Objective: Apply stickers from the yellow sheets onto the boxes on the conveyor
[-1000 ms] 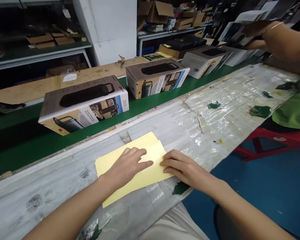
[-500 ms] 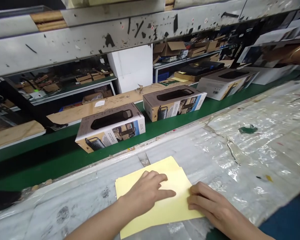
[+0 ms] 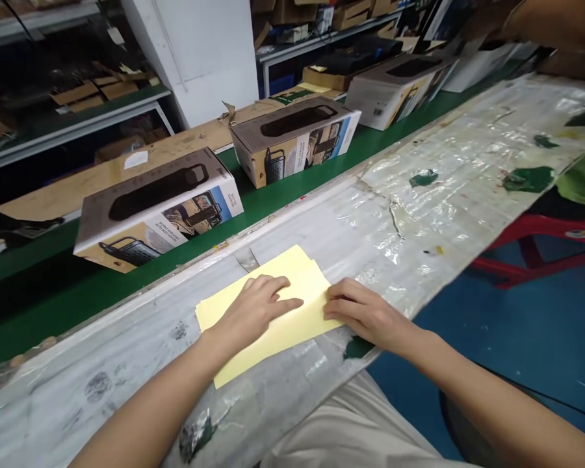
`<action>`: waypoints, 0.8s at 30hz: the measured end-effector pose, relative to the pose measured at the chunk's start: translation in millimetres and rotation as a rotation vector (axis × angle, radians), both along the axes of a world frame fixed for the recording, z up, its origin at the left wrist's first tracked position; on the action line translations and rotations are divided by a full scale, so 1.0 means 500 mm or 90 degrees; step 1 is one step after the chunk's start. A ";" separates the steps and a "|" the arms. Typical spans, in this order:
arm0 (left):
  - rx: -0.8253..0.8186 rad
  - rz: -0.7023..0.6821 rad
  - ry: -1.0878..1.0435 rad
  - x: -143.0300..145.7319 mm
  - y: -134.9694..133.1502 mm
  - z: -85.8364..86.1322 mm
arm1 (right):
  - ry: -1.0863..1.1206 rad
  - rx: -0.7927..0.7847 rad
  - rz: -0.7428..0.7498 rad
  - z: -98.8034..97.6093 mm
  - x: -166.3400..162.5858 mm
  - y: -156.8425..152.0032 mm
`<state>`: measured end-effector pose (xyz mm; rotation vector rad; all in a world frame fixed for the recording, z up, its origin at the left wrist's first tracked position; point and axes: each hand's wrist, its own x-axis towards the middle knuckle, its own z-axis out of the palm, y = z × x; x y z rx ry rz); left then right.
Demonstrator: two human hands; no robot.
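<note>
A stack of pale yellow paper sheets point(image 3: 302, 279) lies on the plastic-covered worktable point(image 3: 419, 214) in front of me. My left hand point(image 3: 253, 312) rests flat on top of the sheets, fingers stretched toward the right. My right hand point(image 3: 363, 312) presses on the sheets' right edge with its fingers curled and close together. The top sheet sits slightly askew over the one beneath it.
Beyond the table a green conveyor belt point(image 3: 43, 305) carries printed product boxes: one at left point(image 3: 156, 208), one in the middle point(image 3: 295, 140), another farther right point(image 3: 400, 91). Another person's arm point(image 3: 560, 26) shows at the top right. A red stool point(image 3: 536, 244) stands on the blue floor.
The camera tipped up and came back down, so the overhead rail has left the view. Both hands stay on the yellow sheets in much the same pose.
</note>
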<state>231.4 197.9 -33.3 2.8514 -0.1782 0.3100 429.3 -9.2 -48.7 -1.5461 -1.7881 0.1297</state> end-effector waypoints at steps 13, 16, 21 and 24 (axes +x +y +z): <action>0.032 0.015 0.057 0.001 -0.005 0.017 | 0.200 -0.132 -0.026 0.027 0.006 -0.024; 0.051 0.018 0.062 -0.001 -0.016 0.017 | 0.360 -0.197 -0.047 0.051 0.039 -0.025; 0.011 0.019 0.083 -0.003 -0.020 0.025 | 0.525 -0.223 -0.016 0.087 0.114 0.051; -0.123 0.038 0.072 0.014 0.041 0.074 | 0.523 -0.197 -0.010 0.120 0.136 0.154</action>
